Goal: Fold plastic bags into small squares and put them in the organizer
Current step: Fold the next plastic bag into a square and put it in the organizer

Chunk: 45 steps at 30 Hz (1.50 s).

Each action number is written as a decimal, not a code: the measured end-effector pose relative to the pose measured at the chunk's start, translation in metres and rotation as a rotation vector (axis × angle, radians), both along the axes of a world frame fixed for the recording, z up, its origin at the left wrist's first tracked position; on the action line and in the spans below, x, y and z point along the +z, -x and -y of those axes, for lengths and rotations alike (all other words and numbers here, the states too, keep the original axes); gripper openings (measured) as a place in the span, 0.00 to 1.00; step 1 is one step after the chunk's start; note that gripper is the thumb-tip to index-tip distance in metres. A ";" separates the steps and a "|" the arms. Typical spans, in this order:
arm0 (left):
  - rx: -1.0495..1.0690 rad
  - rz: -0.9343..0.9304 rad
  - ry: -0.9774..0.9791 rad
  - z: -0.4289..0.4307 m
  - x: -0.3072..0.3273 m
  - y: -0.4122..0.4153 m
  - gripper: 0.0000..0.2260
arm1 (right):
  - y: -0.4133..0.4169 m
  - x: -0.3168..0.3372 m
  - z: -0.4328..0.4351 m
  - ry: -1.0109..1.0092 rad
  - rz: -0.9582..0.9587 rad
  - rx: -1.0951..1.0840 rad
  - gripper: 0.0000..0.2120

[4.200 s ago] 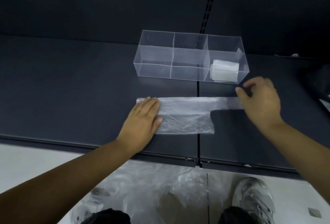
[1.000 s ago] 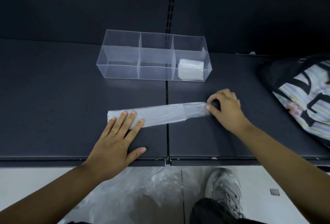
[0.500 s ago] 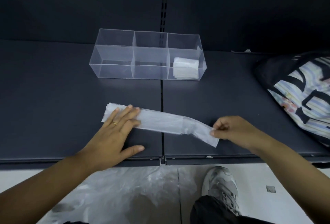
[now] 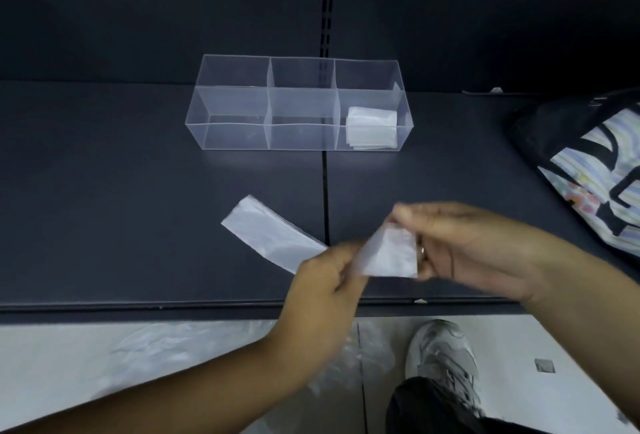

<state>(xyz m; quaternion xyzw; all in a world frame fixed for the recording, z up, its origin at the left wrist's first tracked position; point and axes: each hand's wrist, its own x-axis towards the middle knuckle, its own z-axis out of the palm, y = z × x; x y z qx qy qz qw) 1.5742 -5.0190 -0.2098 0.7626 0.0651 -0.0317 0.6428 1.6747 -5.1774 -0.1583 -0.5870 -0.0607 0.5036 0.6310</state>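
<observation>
- Both hands motion-blurred; fingertips hard to make out.
- Left hand (image 4: pixel 325 281) pinches the plastic bag (image 4: pixel 266 231), folded to a long strip, near the middle of the strip; exact finger placement lost in blur.
- Right hand (image 4: pixel 467 250) has its fingers curled on the strip's near end, which is turned up into a small flap between the two hands; the thumb is hidden behind the flap.
- The far end of the strip lies flat on the dark shelf (image 4: pixel 121 191), angled toward back-left. The middle part is hidden by the left hand.
- Clear organizer (image 4: pixel 235 136) sits at the back of the shelf, well apart from the hands, with three compartments in a row. Folded squares (image 4: pixel 372 127) are stacked in the right one; count unclear through the wall.
- Patterned tote bag (image 4: pixel 595 163) lies on the right of the shelf, cut off by the frame edge.
- There is bare shelf to the left of the strip, and between the strip and the organizer.
- The hands are close to the shelf's front edge.
- Below the edge, crumpled clear plastic (image 4: pixel 166 347) lies on the pale floor (image 4: pixel 52 364), partly hidden by the left forearm.
- Grey shoe (image 4: pixel 440 357) on the floor, with a dark trouser leg in front of it.
</observation>
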 end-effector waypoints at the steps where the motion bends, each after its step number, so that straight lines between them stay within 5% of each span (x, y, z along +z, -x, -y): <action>1: 0.019 -0.040 0.063 -0.005 0.004 0.000 0.12 | -0.008 -0.002 0.000 0.044 0.104 -0.037 0.24; 3: 0.060 -0.158 0.157 -0.014 0.006 -0.001 0.15 | -0.023 -0.013 -0.001 0.083 0.254 -0.058 0.30; 7: 0.247 -0.406 0.434 -0.032 -0.004 -0.007 0.11 | -0.018 -0.047 -0.019 -0.118 -0.072 0.227 0.38; 11: 0.200 -0.460 0.635 -0.047 -0.014 -0.007 0.14 | 0.001 -0.069 -0.028 -0.007 0.079 0.402 0.22; 17: 0.286 -0.482 0.721 -0.065 -0.038 -0.012 0.12 | 0.017 -0.083 -0.040 0.350 0.282 0.213 0.07; 26: 0.346 -0.382 0.254 -0.110 -0.046 -0.042 0.08 | 0.024 -0.087 -0.033 0.449 0.285 0.095 0.07; 28: 0.426 -0.268 0.106 -0.116 -0.043 -0.046 0.07 | 0.024 -0.087 -0.034 0.454 0.273 0.081 0.07; 30: 0.452 -0.012 -0.241 -0.117 -0.037 -0.037 0.07 | 0.024 -0.087 -0.035 0.456 0.265 0.073 0.07; 33: 0.095 0.395 -0.715 -0.095 -0.034 -0.005 0.10 | 0.023 -0.084 -0.036 0.449 0.247 0.062 0.07; 35: -0.236 0.352 -0.818 -0.077 -0.043 0.018 0.22 | 0.023 -0.081 -0.036 0.455 0.232 0.061 0.07; 37: -0.423 0.185 -0.893 -0.068 -0.054 0.032 0.35 | 0.024 -0.074 -0.038 0.461 0.180 0.063 0.07; 39: -0.421 0.169 -0.888 -0.067 -0.062 0.037 0.38 | 0.025 -0.064 -0.039 0.415 0.054 0.035 0.09; 42: -0.272 0.251 -0.802 -0.065 -0.057 0.033 0.27 | 0.027 -0.041 -0.040 0.221 -0.182 -0.009 0.18; 45: -0.152 0.265 -0.687 -0.067 -0.054 0.027 0.17 | 0.026 -0.026 -0.041 0.131 -0.166 0.016 0.26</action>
